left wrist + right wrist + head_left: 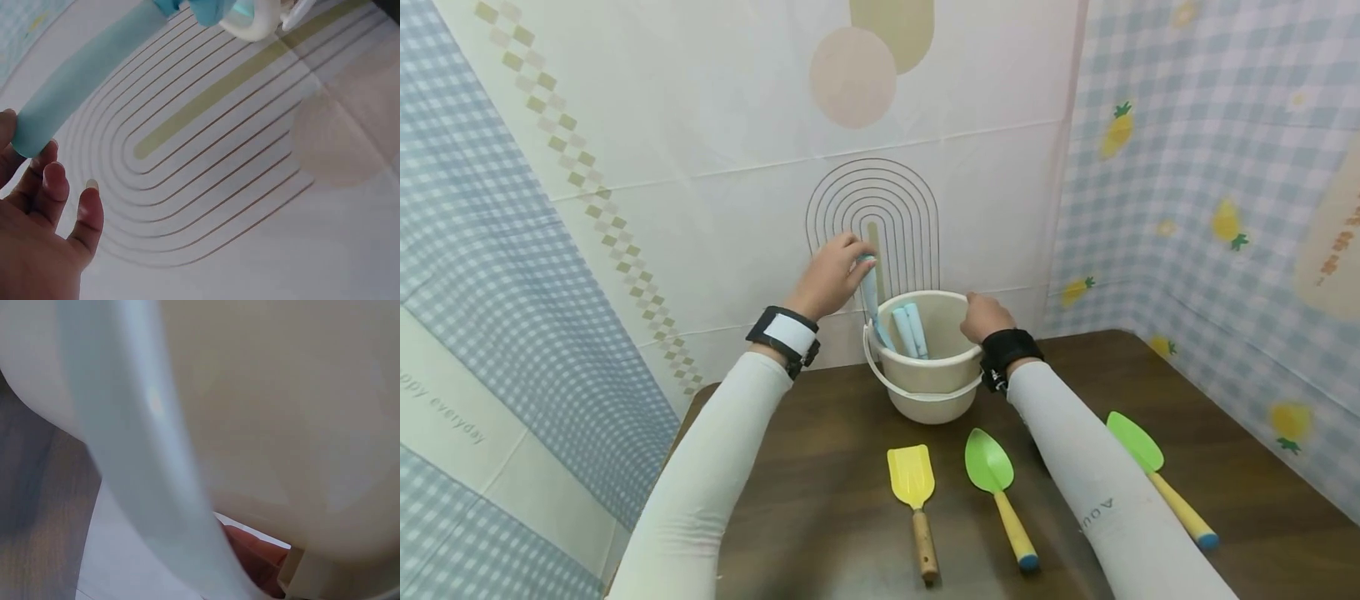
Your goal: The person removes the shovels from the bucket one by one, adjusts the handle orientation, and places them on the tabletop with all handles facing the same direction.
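A cream bucket (936, 390) stands at the back of the dark wooden table (820, 483). My left hand (848, 260) pinches the top end of a light blue tool handle (871, 293) that slants down into the bucket's left side. The left wrist view shows that handle (87, 75) between thumb and fingers of my left hand (31, 150), with the bucket rim (250, 22) beyond. Two more light blue handles (910, 329) lean inside. My right hand (979, 310) grips the bucket's right rim. Close up, the right wrist view shows the bucket wall (287, 412), its bail (137, 462) and one fingertip (250, 553).
In front of the bucket lie a yellow spade with a wooden handle (913, 479), a green trowel (991, 465) and a second green trowel (1138, 443) to the right of my right forearm. Patterned cloth walls close in the back and both sides.
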Motion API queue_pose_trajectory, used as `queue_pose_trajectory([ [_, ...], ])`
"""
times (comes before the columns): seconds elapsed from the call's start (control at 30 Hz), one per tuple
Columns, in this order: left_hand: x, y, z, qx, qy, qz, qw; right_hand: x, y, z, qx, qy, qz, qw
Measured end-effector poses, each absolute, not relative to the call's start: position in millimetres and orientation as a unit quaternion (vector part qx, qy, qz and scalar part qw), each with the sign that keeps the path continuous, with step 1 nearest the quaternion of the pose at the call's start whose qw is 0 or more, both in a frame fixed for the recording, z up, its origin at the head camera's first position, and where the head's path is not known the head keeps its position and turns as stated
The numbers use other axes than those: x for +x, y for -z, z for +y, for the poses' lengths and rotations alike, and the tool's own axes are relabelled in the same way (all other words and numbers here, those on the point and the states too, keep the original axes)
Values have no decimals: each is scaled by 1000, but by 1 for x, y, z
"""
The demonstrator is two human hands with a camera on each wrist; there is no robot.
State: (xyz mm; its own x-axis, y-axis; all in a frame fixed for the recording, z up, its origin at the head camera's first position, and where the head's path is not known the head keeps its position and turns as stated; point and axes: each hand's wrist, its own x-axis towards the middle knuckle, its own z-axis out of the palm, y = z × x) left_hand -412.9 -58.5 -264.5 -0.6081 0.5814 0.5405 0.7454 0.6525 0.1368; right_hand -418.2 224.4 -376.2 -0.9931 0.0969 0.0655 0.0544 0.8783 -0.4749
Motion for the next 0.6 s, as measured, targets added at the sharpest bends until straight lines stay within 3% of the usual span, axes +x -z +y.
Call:
queue_pose_trajectory([
  [0.6,-350,231,-58,-376,126,-835,382,-420,377,226,-35,-241,-969,40],
])
